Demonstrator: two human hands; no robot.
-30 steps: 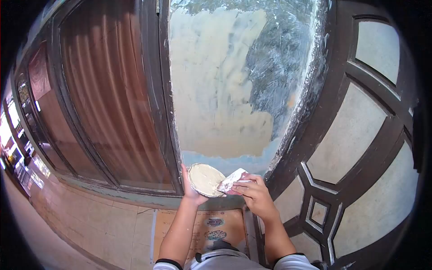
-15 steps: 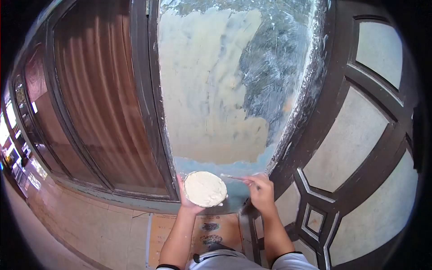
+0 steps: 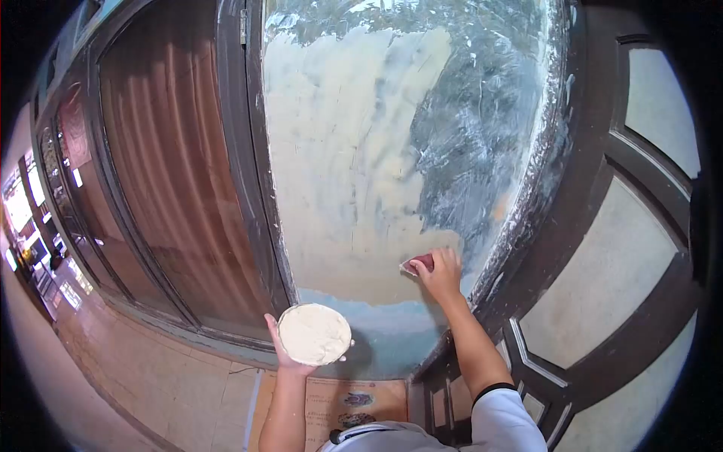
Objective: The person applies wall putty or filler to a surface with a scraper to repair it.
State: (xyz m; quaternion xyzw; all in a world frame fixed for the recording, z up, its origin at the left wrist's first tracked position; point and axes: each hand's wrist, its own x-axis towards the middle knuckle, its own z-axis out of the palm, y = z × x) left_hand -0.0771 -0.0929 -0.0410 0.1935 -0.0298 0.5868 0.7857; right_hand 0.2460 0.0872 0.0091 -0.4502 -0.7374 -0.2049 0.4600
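Observation:
My left hand (image 3: pixel 285 352) holds up a round bowl (image 3: pixel 349 331) from its left side and from below. Cream-coloured putty (image 3: pixel 312 333) fills it almost to the rim. In my right hand (image 3: pixel 443 274) is a putty knife (image 3: pixel 419 264) with a dark red body, my fingers closed round it. Its edge is at the lower right part of the wall panel (image 3: pixel 331 188), on or very near the surface. Beige putty coats much of that panel; grey-blue, white-smeared patches show at the top and right, and pale blue along the bottom.
To the left stands a dark-framed glass panel with a brown curtain (image 3: pixel 166 151) behind it. A dark wooden door (image 3: pixel 595 248) with pale panels rises close on my right. Printed cardboard (image 3: pixel 324 399) lies on the tiled floor (image 3: pixel 188 384) below.
My right hand has moved up with the putty knife, from beside the bowl to the wall panel. The bowl has shifted left and slightly down in view, and the camera view has shifted.

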